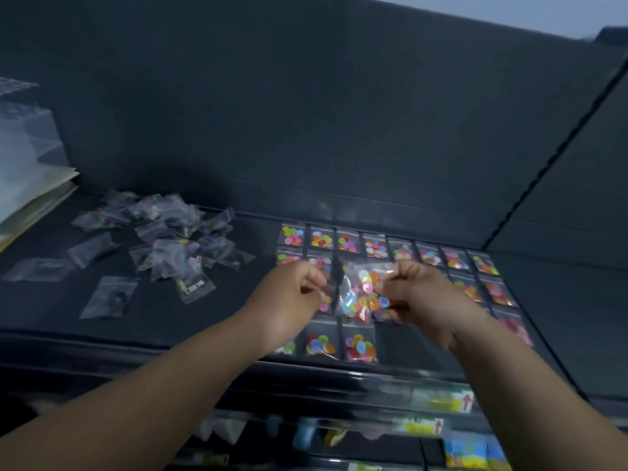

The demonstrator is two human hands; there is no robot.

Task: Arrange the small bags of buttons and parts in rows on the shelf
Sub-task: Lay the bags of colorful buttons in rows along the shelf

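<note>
shelf flat dark charcoal, back wall same sort of slate grey. held bag clear plastic, buttons inside pink, orange, light blue, yellow-green, bit of purple. rows of bags clear too, fillings bright pink/green/orange/yellow, redder toward right. loose pile clear but duller, greyish with odd colour speck. lower down: yellow labels with red arrows, blue-and-yellow packs. paper stack off-white, yellowish edge.

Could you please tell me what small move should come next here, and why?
Probably lower the held bag of buttons, pinched by the right hand, into the bare spot on the shelf beside the front row's last bag; that row looks unfinished.
</note>
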